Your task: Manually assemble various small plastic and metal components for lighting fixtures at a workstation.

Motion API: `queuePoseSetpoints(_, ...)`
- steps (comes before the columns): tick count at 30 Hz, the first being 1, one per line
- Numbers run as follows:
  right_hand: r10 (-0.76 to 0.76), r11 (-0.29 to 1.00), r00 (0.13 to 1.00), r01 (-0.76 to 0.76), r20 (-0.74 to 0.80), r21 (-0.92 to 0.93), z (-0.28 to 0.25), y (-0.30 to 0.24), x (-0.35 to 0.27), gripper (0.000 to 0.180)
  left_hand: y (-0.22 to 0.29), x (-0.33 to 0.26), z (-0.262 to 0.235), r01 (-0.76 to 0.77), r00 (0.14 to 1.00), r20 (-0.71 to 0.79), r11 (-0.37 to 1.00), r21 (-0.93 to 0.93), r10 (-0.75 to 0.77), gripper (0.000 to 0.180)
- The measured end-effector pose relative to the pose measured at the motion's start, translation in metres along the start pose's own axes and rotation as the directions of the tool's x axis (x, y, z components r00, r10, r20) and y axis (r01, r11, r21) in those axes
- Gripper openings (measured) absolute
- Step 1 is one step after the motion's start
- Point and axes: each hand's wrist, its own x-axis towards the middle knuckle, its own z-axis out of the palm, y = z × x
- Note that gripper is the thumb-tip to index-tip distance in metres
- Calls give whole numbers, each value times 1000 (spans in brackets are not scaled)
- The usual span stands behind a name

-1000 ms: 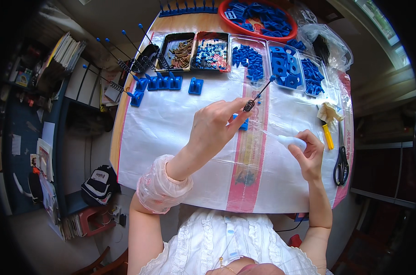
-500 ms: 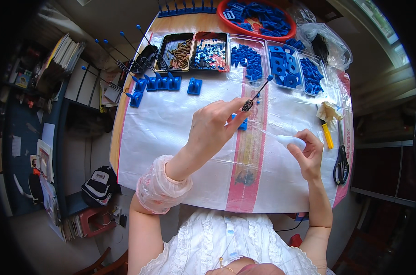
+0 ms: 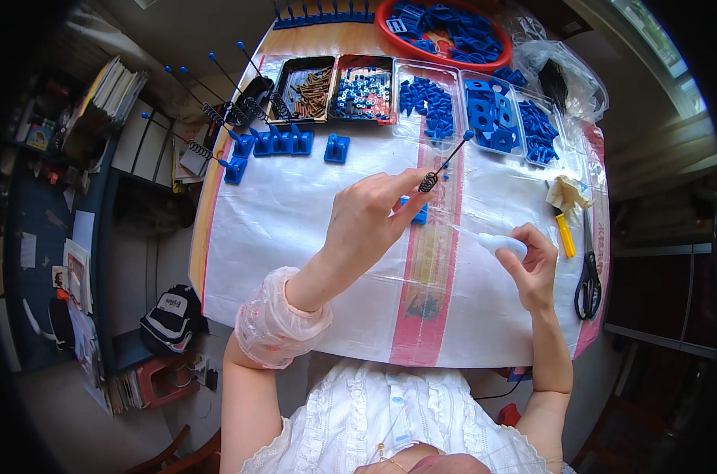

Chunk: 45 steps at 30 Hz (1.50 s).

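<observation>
Left hand [image 3: 366,221] fingers pinch a thin black rod [image 3: 445,162] with coiled spring and blue tip, raised above the plastic-covered surface [image 3: 295,213]. Right hand [image 3: 532,265] fingers grip a white tube [image 3: 501,243], nearby.

Bright daylight, glare on plastic sheet [image 3: 311,213], sharp centre, dark bent edges
</observation>
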Motion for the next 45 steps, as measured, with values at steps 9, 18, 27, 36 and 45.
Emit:
queuePoseSetpoints(9, 3, 1000, 1000, -3, -2, -9, 0, -1, 0, 13, 2, 1, -2, 5, 1000, 10, 1000, 1, -5, 26)
queuePoseSetpoints(18, 30, 999, 1000, -29, -10, 25, 1, -2, 0, 13, 0, 0, -1, 5, 1000, 6, 1000, 3, -5, 26)
queuePoseSetpoints(27, 34, 999, 999, -34, -13, 16, -3, 0, -1, 13, 0, 0, -1, 3, 1000, 7, 1000, 13, -3, 26)
queuePoseSetpoints(36, 17, 1000, 999, -16, -35, 17, -5, 1, -1, 14, 0, 1, 0, -4, 1000, 2, 1000, 5, 4, 26)
queuePoseSetpoints(45, 113, 990, 992, -108, -49, 91, -8, 6, 1, 13, 0, 0, -2, -2, 1000, 11, 1000, 10, 2, 27)
